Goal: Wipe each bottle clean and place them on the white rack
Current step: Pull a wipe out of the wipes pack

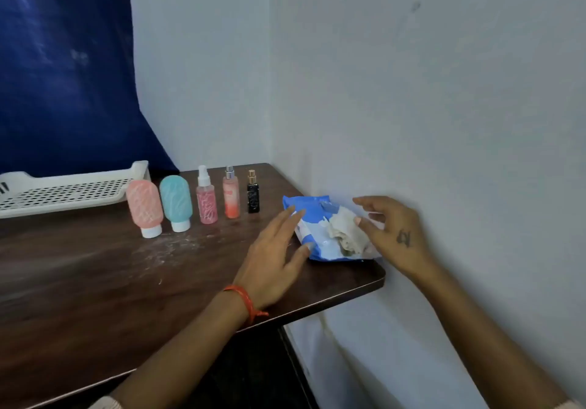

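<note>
I am steadying the wipes pack [312,234] with my flat, spread left hand [275,250] so my right hand [388,234] can pull a wipe [344,232], fingers loosely curved, grip unclear. The five bottles [203,201] are waiting mid-frame on the worktop [95,275], the rack [63,191] at left.

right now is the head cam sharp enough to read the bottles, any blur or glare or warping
Head view: soft all over, so print on the five bottles is unreadable. The table smears toward its left edge. Light is flat and dim, no hard glare, only faint shadows. Wide-angle warp bends the white rack and the wall corner. The left hand and right hand look slightly motion-blurred at the wipes pack.
</note>
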The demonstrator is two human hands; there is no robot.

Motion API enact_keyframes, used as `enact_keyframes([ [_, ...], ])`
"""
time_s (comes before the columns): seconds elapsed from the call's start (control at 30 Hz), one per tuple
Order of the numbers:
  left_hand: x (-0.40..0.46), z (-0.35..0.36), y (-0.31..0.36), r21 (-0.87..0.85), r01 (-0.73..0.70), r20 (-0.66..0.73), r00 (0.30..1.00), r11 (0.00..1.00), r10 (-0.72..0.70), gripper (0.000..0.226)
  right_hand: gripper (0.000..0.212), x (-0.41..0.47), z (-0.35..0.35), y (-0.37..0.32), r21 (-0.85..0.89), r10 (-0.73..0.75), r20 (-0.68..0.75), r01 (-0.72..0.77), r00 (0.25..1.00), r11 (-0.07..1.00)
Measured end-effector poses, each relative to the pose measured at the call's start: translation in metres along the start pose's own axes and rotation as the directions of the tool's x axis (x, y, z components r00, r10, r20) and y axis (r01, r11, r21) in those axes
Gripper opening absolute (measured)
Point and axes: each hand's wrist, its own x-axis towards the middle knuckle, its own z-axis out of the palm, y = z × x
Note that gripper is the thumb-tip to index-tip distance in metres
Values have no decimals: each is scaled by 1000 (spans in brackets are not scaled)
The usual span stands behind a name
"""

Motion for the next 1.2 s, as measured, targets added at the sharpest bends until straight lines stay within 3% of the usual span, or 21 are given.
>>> enact_keyframes([
  [0.2,11,19,10,60,-44,30,999,997,43,49,46,-13,7,6,-110,31,62,-24,998,994],
  [0.3,16,24,9,141,-87,60,995,986,79,54,31,-14,9,10,-113,55,55,-49,997,992],
  [0.4,20,30,8,188,-98,82,993,977,84,74,8,-14,13,13,-116,36,36,-32,999,993],
  [0.53,21,33,9,221,-94,65,995,971,81,78,8,-13,14,14,-92,50,8,-49,999,995],
  [0.83,25,34,11,235,-111,72,993,966,97,93,12,-8,13,5,-121,-75,-219,50,973,991],
  [1.0,26,30,15,226,-87,62,995,970,75,76,18,-4,11,-3,-184,-183,-365,122,913,975],
  [1.2,33,23,19,79,-27,-92,995,997,34,45,15,2,10,-12,-131,-206,-451,164,869,978],
])
